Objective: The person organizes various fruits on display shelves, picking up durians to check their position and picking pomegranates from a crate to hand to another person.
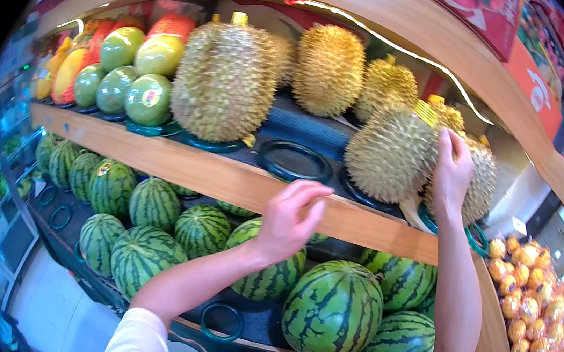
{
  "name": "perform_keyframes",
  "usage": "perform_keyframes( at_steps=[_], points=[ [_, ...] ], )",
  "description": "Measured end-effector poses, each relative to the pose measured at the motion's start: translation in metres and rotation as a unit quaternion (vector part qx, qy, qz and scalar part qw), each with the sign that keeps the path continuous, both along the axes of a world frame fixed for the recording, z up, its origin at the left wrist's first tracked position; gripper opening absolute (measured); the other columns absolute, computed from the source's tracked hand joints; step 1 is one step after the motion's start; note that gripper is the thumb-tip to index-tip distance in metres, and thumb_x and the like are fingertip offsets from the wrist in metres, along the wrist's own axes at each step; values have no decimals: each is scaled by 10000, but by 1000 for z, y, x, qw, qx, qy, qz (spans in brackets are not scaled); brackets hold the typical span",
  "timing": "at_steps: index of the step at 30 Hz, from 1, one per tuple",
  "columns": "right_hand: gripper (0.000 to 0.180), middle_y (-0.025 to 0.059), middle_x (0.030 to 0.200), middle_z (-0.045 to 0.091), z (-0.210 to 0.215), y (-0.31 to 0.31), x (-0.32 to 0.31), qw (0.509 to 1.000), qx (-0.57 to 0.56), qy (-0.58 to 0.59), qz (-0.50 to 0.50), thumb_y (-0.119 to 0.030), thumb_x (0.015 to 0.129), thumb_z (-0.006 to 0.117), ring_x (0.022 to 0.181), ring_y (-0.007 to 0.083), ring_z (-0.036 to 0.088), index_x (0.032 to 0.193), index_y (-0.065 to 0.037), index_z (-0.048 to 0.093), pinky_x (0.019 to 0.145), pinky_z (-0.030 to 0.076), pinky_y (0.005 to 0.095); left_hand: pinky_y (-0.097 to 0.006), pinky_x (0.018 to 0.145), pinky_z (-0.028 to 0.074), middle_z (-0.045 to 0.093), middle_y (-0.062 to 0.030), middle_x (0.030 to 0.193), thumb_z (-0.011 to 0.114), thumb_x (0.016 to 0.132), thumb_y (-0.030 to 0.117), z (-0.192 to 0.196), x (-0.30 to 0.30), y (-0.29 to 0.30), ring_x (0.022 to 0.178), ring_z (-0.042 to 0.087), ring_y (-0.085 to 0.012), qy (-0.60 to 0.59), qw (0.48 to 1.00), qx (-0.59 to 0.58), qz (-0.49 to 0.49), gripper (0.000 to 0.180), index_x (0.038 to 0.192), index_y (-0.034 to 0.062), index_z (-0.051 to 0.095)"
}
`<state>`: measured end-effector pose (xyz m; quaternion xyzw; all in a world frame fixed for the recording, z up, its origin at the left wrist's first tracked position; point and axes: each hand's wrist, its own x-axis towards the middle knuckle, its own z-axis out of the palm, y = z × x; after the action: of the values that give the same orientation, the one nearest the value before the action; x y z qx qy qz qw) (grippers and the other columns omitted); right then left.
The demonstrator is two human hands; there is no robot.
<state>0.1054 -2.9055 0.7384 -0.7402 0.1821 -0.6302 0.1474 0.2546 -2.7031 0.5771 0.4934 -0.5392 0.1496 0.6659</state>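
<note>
1. I see a large spiky yellow-brown durian [390, 154] standing upright on a dark ring at the right of the upper wooden shelf.
2. A second spiky durian [482, 183] leans just beside it, farther right, partly hidden.

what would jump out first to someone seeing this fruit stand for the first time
The spiky durians on the upper wooden shelf stand out most, with the biggest durian at the centre and the right hand pressed on another durian to its right. Below, striped watermelons fill the lower shelf, while the left hand hovers at the shelf's front edge. Green pomelos sit at upper left.
</note>
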Motion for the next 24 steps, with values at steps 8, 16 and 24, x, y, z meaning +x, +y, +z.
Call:
perform_keyframes(
  at_steps=[8, 16, 24],
  points=[
    [457, 130, 1176, 662, -24, -7, 24, 991, 51, -85, 89, -348, 1024, 593, 1068, 189, 605, 1262, 41, 621, 960, 464, 320, -350, 842, 533, 659, -114, 1104, 639, 925, 66, 44, 8, -35, 997, 657, -256, -27, 997, -54, 52, 212, 1127, 18, 683],
    [355, 183, 1339, 521, -24, 42, 28, 982, -148, -96, -62, -238, 1003, 580, 1285, 310, 477, 1269, -2, 589, 1114, 344, 418, -406, 907, 524, 660, -142, 1099, 655, 882, 60, 55, 43, -2, 1040, 645, -314, -131, 971, -101, 170, 196, 1070, 33, 703],
    [264, 166, 1244, 576, -45, 117, 110, 968, -213, 22, 131, -175, 933, 659, 1218, 329, 529, 1139, -10, 650, 1059, 411, 435, -404, 1016, 450, 621, -142, 1152, 599, 917, 66, 82, 161, 83, 1127, 579, -304, -114, 889, -186, 403, 226, 1127, 30, 674]
  ],
)
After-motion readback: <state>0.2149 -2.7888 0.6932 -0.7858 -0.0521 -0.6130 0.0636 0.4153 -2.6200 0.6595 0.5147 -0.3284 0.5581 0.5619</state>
